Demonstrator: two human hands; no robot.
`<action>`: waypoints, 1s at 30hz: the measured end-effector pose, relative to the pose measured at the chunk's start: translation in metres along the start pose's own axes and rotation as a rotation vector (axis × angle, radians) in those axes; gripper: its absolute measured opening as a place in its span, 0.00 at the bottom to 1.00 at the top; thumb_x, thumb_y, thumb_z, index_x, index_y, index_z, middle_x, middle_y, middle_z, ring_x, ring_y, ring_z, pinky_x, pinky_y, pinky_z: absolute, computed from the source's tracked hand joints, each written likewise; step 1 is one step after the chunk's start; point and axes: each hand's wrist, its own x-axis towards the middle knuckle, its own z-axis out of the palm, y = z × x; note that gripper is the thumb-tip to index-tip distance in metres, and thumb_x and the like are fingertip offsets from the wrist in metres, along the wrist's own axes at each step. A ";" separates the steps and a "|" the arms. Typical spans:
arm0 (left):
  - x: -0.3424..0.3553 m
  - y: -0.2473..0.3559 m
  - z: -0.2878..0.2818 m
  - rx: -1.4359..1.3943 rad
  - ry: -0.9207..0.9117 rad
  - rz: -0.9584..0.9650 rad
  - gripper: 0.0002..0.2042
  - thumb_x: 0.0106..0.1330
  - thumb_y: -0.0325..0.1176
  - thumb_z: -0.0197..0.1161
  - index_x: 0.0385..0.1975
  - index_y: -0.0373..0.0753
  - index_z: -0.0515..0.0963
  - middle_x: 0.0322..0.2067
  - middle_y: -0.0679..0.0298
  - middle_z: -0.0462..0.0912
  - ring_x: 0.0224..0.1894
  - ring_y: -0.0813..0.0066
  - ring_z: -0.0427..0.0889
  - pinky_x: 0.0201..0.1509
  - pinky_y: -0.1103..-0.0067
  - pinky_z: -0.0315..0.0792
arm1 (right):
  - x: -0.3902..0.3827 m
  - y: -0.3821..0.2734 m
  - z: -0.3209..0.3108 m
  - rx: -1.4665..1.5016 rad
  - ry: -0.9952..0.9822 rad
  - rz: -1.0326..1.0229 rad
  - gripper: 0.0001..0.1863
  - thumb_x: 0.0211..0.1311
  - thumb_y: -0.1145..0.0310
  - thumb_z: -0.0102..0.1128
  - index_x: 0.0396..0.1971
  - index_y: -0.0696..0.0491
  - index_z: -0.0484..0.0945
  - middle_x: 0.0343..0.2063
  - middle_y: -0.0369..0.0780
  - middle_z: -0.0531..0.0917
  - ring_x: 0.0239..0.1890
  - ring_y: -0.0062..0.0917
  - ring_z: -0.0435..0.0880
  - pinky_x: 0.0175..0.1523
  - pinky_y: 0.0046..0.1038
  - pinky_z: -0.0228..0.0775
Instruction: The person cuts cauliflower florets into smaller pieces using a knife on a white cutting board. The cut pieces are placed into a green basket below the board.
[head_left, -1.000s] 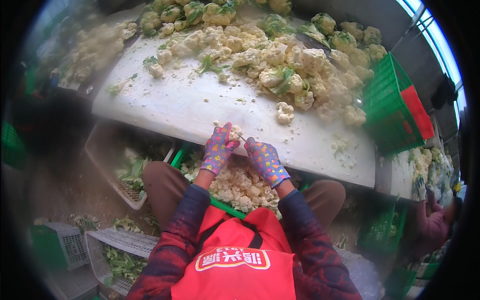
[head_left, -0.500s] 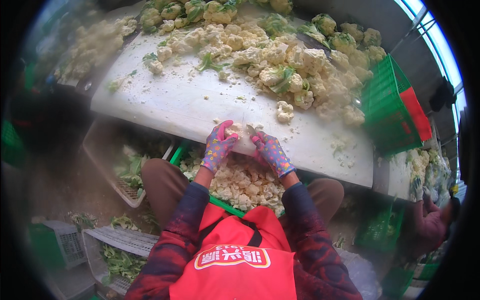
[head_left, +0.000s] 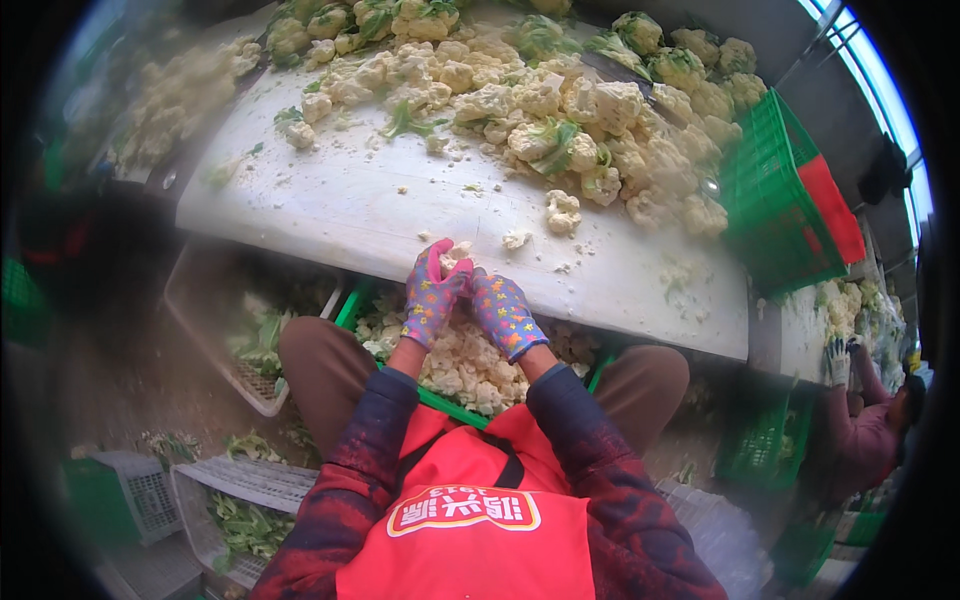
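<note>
My left hand (head_left: 432, 300), in a flowered purple glove with pink fingers, is closed around a cauliflower floret (head_left: 456, 256) at the near edge of the white tabletop (head_left: 360, 215). Against it, my right hand (head_left: 503, 312) in a matching glove has its fingers curled in. A small knife blade showed at that hand half a second ago; now the fingers hide it. Below both hands, a green crate (head_left: 452, 408) full of cut florets (head_left: 480, 372) sits between my knees. A loose floret bit (head_left: 516, 240) lies just beyond my right hand.
Heaped cauliflower (head_left: 540, 100) covers the far part of the table. At its right end stands a green crate (head_left: 775, 200) with a red panel. White crates (head_left: 240, 480) with trimmed leaves are at lower left. Another person (head_left: 865, 420) works at far right.
My right hand has moved left and inward until it meets my left hand. The left hand still holds a floret, now turned slightly. A floret bit lies alone on the table.
</note>
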 end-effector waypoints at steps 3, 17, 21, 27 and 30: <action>0.005 -0.006 -0.007 -0.105 -0.082 -0.011 0.24 0.69 0.25 0.62 0.66 0.38 0.71 0.36 0.70 0.77 0.30 0.86 0.74 0.30 0.85 0.72 | 0.003 0.004 -0.013 0.261 -0.022 0.127 0.11 0.72 0.62 0.57 0.40 0.56 0.76 0.22 0.44 0.83 0.25 0.37 0.84 0.29 0.38 0.75; -0.010 0.002 -0.016 -0.396 -0.212 -0.134 0.23 0.71 0.41 0.67 0.62 0.43 0.74 0.42 0.68 0.82 0.38 0.81 0.83 0.38 0.85 0.75 | -0.025 -0.006 -0.036 -0.039 -0.091 -0.081 0.06 0.69 0.67 0.56 0.39 0.53 0.74 0.28 0.50 0.85 0.33 0.48 0.85 0.36 0.48 0.75; -0.011 -0.006 -0.007 -0.503 -0.187 -0.142 0.19 0.69 0.32 0.69 0.58 0.40 0.75 0.34 0.67 0.82 0.32 0.77 0.84 0.36 0.79 0.79 | -0.031 -0.010 -0.019 -0.070 -0.025 -0.020 0.11 0.68 0.65 0.57 0.45 0.54 0.76 0.30 0.50 0.85 0.37 0.51 0.85 0.39 0.51 0.75; -0.018 -0.018 -0.002 -0.470 -0.242 -0.052 0.22 0.72 0.32 0.65 0.63 0.34 0.71 0.41 0.61 0.82 0.38 0.73 0.84 0.38 0.78 0.80 | -0.040 0.002 -0.020 0.580 -0.259 0.273 0.14 0.74 0.59 0.56 0.50 0.54 0.77 0.20 0.39 0.82 0.18 0.26 0.81 0.24 0.33 0.71; -0.021 -0.018 0.000 -0.512 -0.293 -0.037 0.26 0.71 0.33 0.65 0.68 0.34 0.69 0.46 0.58 0.81 0.44 0.70 0.84 0.48 0.76 0.80 | -0.041 0.005 -0.038 0.966 -0.374 0.488 0.16 0.77 0.56 0.53 0.40 0.54 0.79 0.18 0.35 0.80 0.16 0.21 0.75 0.21 0.28 0.66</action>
